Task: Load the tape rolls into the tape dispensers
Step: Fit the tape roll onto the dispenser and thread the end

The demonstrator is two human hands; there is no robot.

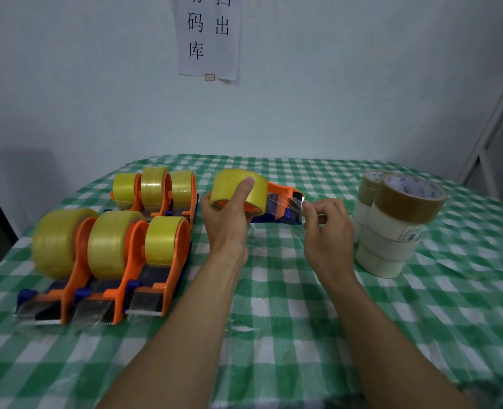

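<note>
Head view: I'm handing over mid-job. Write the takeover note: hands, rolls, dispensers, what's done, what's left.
Left hand grips the yellow roll seated on the orange dispenser.
Right hand pinches the tape end at its cutter end.
Done: six loaded dispensers, two rows at left.
Left: finish threading this one. Stacked rolls wait at right; no empty dispenser in view.

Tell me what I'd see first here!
Right in the middle, the left hand grips a yellow tape roll on an orange dispenser, while the right hand pinches its tape end. Six loaded dispensers sit left; brown and white rolls are stacked right.
</note>
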